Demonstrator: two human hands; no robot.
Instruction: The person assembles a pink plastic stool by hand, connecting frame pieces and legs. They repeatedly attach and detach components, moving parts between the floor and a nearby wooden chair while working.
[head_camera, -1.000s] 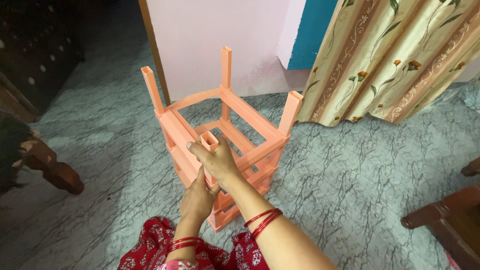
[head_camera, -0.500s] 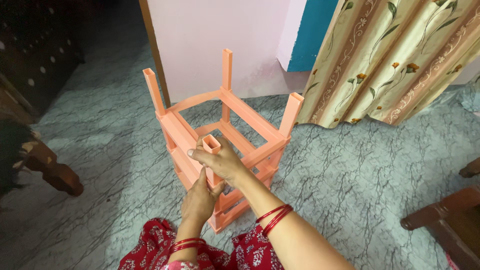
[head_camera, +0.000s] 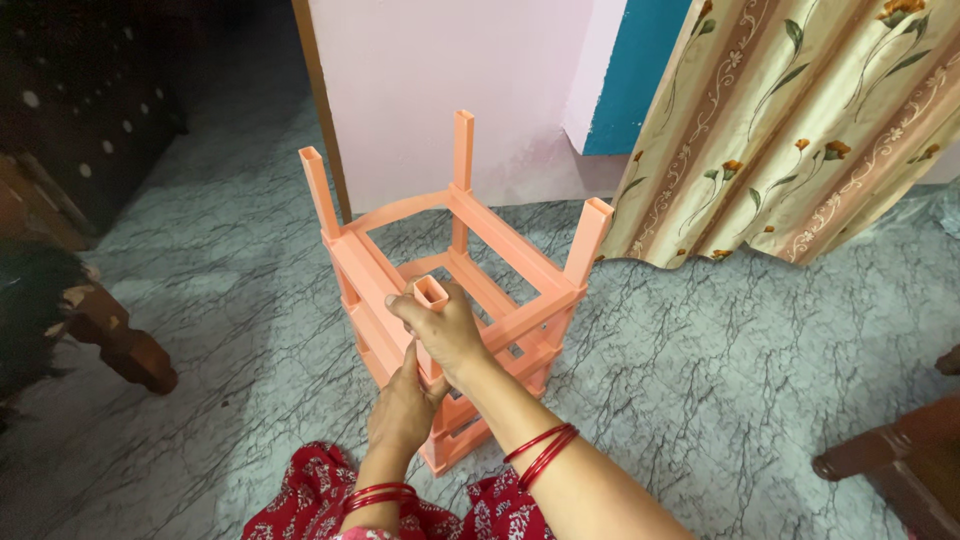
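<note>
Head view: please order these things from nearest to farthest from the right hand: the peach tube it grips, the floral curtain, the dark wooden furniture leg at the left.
1. Peach tube, gripped in the right hand, on the rack's near corner.
2. Dark wooden furniture leg, on the floor at the left.
3. Floral curtain, hanging at the upper right.

Matt orange plastic rack (head_camera: 520, 262), glossy marbled floor (head_camera: 720, 340)

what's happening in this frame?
A person seated on the marble-patterned floor grips the near upright post of an orange plastic rack. The right hand wraps the post near its open top; the left hand holds it lower down. Three other posts stand free. A floral curtain hangs behind.
</note>
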